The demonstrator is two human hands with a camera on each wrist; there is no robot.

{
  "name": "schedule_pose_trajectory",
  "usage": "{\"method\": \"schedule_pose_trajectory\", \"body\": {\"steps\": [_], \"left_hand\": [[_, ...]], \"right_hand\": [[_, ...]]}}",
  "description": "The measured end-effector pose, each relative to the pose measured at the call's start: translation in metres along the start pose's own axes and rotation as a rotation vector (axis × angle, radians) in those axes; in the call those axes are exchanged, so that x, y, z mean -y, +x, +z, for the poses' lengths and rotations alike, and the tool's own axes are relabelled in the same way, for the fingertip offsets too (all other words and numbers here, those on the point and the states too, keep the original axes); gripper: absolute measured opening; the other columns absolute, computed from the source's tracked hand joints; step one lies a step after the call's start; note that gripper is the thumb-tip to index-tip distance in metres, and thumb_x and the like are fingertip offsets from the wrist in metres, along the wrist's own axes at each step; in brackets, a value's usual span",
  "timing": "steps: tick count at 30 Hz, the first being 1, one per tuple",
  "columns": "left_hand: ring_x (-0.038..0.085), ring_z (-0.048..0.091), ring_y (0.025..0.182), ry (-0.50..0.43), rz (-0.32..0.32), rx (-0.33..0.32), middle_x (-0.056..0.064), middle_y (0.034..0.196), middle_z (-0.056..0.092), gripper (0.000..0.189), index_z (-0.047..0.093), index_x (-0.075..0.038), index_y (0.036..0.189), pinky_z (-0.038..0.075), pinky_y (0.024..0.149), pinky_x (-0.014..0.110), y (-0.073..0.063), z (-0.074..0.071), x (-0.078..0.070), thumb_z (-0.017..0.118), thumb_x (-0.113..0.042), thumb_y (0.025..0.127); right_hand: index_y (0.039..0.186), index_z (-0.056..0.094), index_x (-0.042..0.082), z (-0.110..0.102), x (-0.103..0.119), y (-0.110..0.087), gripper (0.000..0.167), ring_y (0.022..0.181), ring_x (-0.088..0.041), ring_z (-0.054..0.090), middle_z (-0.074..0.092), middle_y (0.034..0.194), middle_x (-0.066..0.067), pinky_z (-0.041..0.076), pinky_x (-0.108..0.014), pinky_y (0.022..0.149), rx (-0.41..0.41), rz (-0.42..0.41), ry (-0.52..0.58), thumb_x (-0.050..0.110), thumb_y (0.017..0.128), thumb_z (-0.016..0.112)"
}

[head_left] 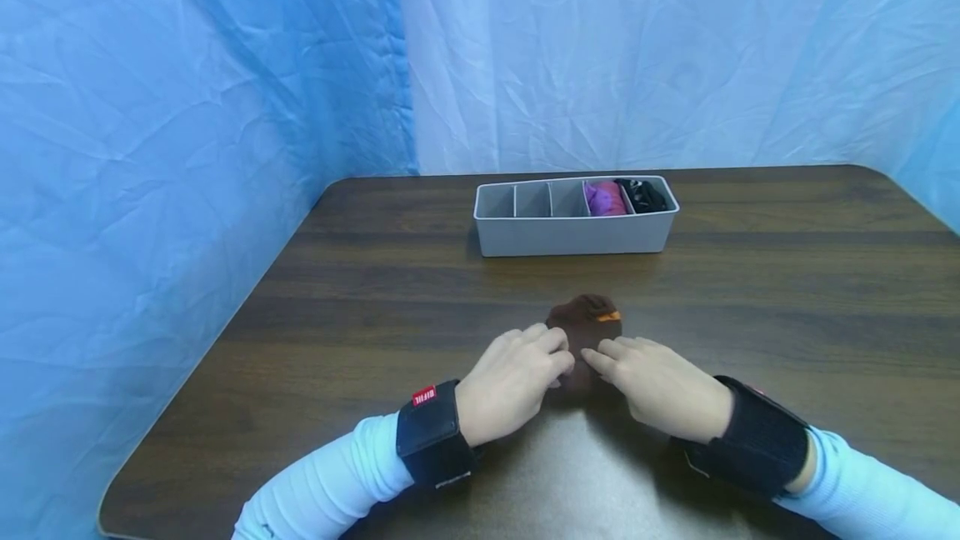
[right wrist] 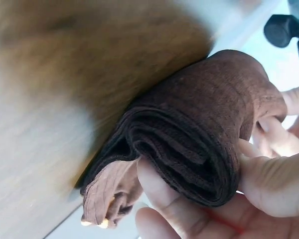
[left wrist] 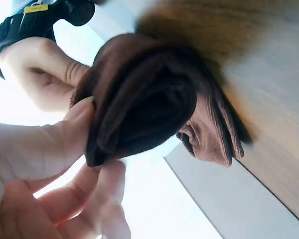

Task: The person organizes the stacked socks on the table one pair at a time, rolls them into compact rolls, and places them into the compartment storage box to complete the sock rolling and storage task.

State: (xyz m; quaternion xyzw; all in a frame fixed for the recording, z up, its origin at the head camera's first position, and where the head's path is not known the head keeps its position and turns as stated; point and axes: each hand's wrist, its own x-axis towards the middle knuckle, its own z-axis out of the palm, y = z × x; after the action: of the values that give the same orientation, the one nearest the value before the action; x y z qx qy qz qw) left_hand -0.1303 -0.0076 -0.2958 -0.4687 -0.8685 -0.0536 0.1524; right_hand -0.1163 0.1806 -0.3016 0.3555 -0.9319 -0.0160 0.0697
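A brown ribbed sock, partly rolled up, lies on the table in front of me, with a small orange patch at its far end. My left hand pinches one end of the roll, thumb on one side and fingers on the other, as the left wrist view shows. At the other end, my right hand holds the roll between thumb and fingers. Layers of folded fabric show at both ends of the roll. The loose part of the sock stretches away from me, beyond the roll.
Behind the sock stands a grey divided box. Its right compartments hold a purple and pink bundle and a black bundle. The dark wooden table ends at blue sheeting on the left and back.
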Motion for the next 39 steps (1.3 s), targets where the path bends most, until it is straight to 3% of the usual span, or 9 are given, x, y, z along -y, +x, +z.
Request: {"method": "schedule_pose_trajectory", "body": {"steps": [3,8,15,17,21,24,32,35,39], "left_hand": [[0.006,0.050,0.076,-0.029,0.025,0.028,-0.006,0.083,0.056,0.014,0.060,-0.017,0.088,0.039,0.060,0.014,0.000,-0.001,0.000,0.063,-0.013,0.075],[0.003,0.054,0.071,-0.227,0.005,0.137,-0.006,0.081,0.059,0.016,0.053,-0.015,0.092,0.042,0.061,0.013,0.001,0.000,0.001,0.059,-0.008,0.079],[-0.002,0.049,0.065,-0.440,-0.064,0.260,-0.006,0.080,0.059,0.008,0.051,-0.014,0.093,0.039,0.060,0.009,0.006,0.011,0.009,0.049,-0.013,0.085],[-0.001,0.048,0.063,-0.469,-0.063,0.294,-0.006,0.079,0.058,0.007,0.051,-0.013,0.092,0.037,0.059,0.009,0.006,0.012,0.011,0.049,-0.012,0.086],[-0.003,0.055,0.074,-0.449,-0.063,0.322,-0.006,0.083,0.061,0.008,0.053,-0.013,0.091,0.040,0.063,0.008,0.007,0.012,0.010,0.050,-0.011,0.084],[-0.002,0.056,0.073,-0.420,-0.072,0.320,-0.005,0.082,0.061,0.007,0.053,-0.013,0.090,0.040,0.062,0.009,0.006,0.011,0.009,0.051,-0.012,0.084],[0.003,0.045,0.062,-0.244,-0.102,0.166,-0.005,0.072,0.049,0.016,0.051,-0.012,0.082,0.034,0.053,0.012,0.003,0.010,0.006,0.062,-0.022,0.077],[0.003,0.045,0.059,-0.240,-0.084,0.189,-0.005,0.068,0.050,0.009,0.056,-0.013,0.078,0.033,0.053,0.012,0.003,0.007,0.003,0.058,-0.021,0.080],[0.002,0.043,0.056,-0.280,-0.059,0.225,-0.005,0.065,0.049,0.021,0.061,-0.013,0.078,0.031,0.049,0.012,0.001,0.001,-0.002,0.056,-0.034,0.080]], "right_hand": [[0.099,0.059,0.002,-0.001,0.001,-0.001,0.044,0.065,-0.013,0.051,0.054,0.076,0.000,0.043,-0.028,0.060,0.018,-0.025,0.023,-0.007,0.057,0.064],[0.096,0.059,0.007,-0.002,0.000,-0.003,0.041,0.059,-0.008,0.045,0.049,0.071,0.005,0.040,-0.025,0.055,0.013,-0.076,0.052,-0.009,0.057,0.062],[0.079,0.064,0.016,-0.005,-0.002,-0.004,0.015,0.061,-0.004,0.044,0.049,0.072,0.008,0.038,-0.020,0.054,-0.112,-0.089,0.081,0.006,0.068,0.066],[0.075,0.061,0.018,-0.009,-0.001,-0.006,0.011,0.060,-0.001,0.042,0.048,0.070,0.010,0.037,-0.018,0.053,-0.107,-0.082,0.125,0.011,0.069,0.067],[0.078,0.058,0.018,-0.020,0.003,-0.011,0.015,0.058,0.003,0.042,0.051,0.071,0.013,0.038,-0.016,0.051,-0.032,-0.061,0.197,0.025,0.069,0.067],[0.078,0.057,0.017,-0.024,0.007,-0.015,0.024,0.057,0.003,0.040,0.051,0.073,0.012,0.037,-0.017,0.050,0.011,-0.092,0.186,0.031,0.064,0.070],[0.071,0.054,0.016,-0.019,0.010,-0.016,0.025,0.056,0.001,0.038,0.045,0.069,0.010,0.035,-0.019,0.048,-0.032,-0.166,0.116,0.025,0.058,0.073],[0.071,0.054,0.016,-0.019,0.010,-0.016,0.024,0.056,0.001,0.038,0.045,0.069,0.010,0.034,-0.019,0.048,-0.028,-0.163,0.120,0.025,0.059,0.073],[0.073,0.056,0.016,-0.020,0.010,-0.015,0.022,0.055,0.001,0.038,0.046,0.069,0.009,0.033,-0.017,0.047,0.004,-0.140,0.141,0.025,0.061,0.072]]}}
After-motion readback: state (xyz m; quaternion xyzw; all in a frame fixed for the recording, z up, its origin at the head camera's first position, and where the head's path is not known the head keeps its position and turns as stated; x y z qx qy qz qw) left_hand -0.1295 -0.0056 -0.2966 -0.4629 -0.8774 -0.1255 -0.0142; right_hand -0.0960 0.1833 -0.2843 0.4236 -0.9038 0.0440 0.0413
